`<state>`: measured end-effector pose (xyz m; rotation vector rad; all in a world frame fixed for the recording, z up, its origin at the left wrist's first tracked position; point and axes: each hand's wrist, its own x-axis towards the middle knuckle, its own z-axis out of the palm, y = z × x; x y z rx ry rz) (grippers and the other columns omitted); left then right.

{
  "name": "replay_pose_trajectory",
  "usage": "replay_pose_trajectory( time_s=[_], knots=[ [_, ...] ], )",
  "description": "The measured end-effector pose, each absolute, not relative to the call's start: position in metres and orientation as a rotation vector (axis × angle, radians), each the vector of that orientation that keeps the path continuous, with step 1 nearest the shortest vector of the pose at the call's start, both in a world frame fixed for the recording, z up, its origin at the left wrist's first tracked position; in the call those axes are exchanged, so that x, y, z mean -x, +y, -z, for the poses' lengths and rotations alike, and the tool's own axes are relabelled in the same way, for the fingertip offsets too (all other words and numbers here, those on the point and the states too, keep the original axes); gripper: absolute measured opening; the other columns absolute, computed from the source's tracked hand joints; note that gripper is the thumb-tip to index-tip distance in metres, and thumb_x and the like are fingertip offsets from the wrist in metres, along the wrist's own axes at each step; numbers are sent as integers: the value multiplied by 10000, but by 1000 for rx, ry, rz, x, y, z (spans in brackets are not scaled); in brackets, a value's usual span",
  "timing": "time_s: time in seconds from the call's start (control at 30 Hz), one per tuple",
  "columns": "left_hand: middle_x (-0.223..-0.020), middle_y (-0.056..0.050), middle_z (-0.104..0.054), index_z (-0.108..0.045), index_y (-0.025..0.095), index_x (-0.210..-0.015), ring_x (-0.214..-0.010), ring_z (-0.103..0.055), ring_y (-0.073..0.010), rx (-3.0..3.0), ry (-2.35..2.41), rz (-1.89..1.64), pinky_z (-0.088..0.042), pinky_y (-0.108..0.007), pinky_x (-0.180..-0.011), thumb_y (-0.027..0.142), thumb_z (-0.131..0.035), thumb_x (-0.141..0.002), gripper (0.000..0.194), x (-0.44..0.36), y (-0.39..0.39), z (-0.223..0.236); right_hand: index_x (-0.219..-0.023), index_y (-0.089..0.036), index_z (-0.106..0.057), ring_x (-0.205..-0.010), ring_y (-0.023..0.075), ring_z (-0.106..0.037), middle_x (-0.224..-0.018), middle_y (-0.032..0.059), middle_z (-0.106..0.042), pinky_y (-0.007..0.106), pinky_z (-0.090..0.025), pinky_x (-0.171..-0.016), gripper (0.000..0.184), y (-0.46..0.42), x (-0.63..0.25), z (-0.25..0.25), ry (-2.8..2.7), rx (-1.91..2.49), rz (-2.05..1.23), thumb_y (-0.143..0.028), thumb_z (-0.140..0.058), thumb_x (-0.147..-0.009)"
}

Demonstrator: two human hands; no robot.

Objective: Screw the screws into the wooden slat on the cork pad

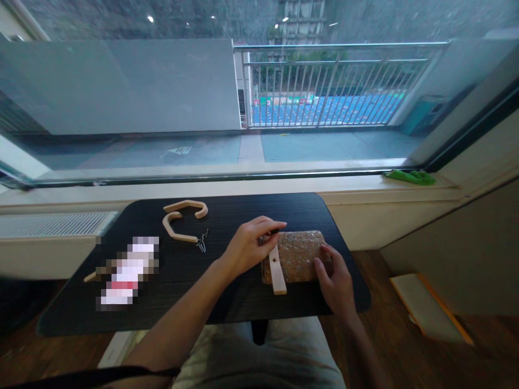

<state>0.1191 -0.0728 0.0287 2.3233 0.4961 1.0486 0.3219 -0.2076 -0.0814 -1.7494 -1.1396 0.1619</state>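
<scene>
On the black table lies a brown block (302, 254) in clear wrinkled plastic, perhaps a brick. Across its left end rests a pale wooden strip (277, 274) with a dark hole in it. My left hand (253, 243) is closed in a pinch at the strip's upper end, with a small dark object (274, 231) showing at the fingertips; its kind cannot be made out. Thumb and fingers of my right hand (337, 278) grip the block's right end. Two curved wooden hooks (182, 236) lie farther left, beside several loose screws (201, 242).
A pixelated flat item (130, 273) lies at the left of the black table (227, 208), with a thin wooden piece poking out. Behind the table runs a white sill (284, 186) under a large window. A green cloth (410, 176) rests on the sill at right.
</scene>
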Motion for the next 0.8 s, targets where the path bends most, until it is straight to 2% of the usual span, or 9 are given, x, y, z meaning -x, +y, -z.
replay_pose_trajectory(
  time_s=[0.1, 0.23, 0.4, 0.57, 0.8],
  knots=[
    [-980, -69, -720, -691, 168, -1105, -867, -681, -150, -2330, 452, -1034, -570, -291, -784, 97, -610, -873, 256, -118, -72, -29, -1191, -190, -614, -1186, 293, -599, -1269, 143, -643, 514, -455, -1039, 390, -208, -322, 82, -1130, 1753, -170, -413, -558, -875],
    [-1005, -75, -716, -695, 187, -1112, -897, -685, -161, -2338, 429, -1034, -578, -311, -811, 176, -649, -886, 231, -119, -71, -27, -1191, -204, -612, -1191, 286, -595, -1273, 132, -642, 506, -455, -1042, 374, -208, -322, 81, -1131, 1744, -174, -401, -559, -878],
    [-950, -65, -666, -723, 194, -1076, -832, -652, -148, -2374, 512, -1135, -571, -291, -741, 193, -648, -895, 196, -120, -70, -24, -1184, -201, -617, -1173, 290, -603, -1260, 134, -647, 513, -461, -1033, 374, -208, -322, 82, -1128, 1742, -179, -405, -564, -875],
    [-921, -51, -670, -721, 214, -1107, -795, -645, -139, -2376, 533, -1092, -562, -278, -706, 181, -637, -899, 226, -120, -70, -26, -1181, -211, -622, -1176, 288, -600, -1255, 126, -650, 510, -462, -1032, 362, -208, -322, 81, -1136, 1739, -162, -398, -565, -877],
    [-994, -60, -727, -665, 207, -1204, -841, -685, -152, -2326, 537, -1041, -576, -292, -761, 156, -615, -905, 307, -120, -71, -28, -1188, -198, -618, -1190, 293, -596, -1267, 141, -645, 519, -451, -1042, 381, -208, -322, 81, -1135, 1747, -172, -414, -562, -879]
  ],
)
